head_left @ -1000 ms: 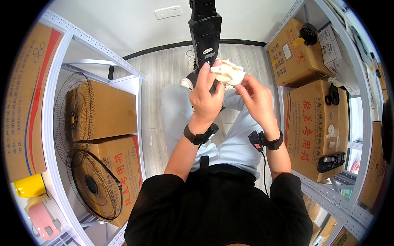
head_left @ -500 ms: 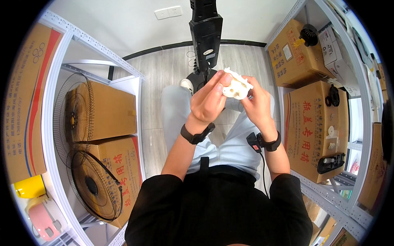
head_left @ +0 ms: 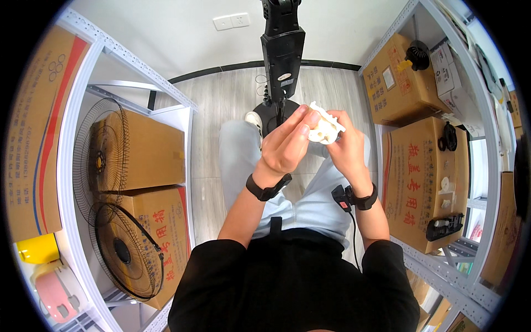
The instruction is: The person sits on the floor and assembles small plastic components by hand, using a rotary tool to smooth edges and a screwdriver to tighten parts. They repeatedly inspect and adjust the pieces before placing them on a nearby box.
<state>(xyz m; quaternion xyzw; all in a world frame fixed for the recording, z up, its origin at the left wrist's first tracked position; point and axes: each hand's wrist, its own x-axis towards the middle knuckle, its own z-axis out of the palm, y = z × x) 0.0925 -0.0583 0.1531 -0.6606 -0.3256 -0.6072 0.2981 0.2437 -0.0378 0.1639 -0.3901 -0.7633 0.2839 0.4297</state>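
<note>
Above my knees, both hands hold a small white moulded plastic part (head_left: 326, 131) with round holes and a flat, notched edge. My left hand (head_left: 283, 146) pinches it from the left between thumb and fingertips. From the right, my right hand (head_left: 348, 146) grips its edge, fingers curled behind it and partly hidden. Straight beyond my hands rises a black fan stand (head_left: 282, 61) on a round base (head_left: 266, 115). Its upper end runs out of the picture.
Left, a metal shelf (head_left: 83, 105) holds cartons (head_left: 157, 149) and wire fan guards (head_left: 119, 249). On the right-hand cartons (head_left: 404, 188) lie a black vented cover (head_left: 417, 55), a black ring-shaped part (head_left: 450, 136), a white disc (head_left: 444, 183) and a long black part (head_left: 444, 227). A cable (head_left: 354, 238) hangs from my right wrist.
My hands and the white part sit slightly lower and further right in the picture. The surroundings have shifted a little too; the grip looks the same.
</note>
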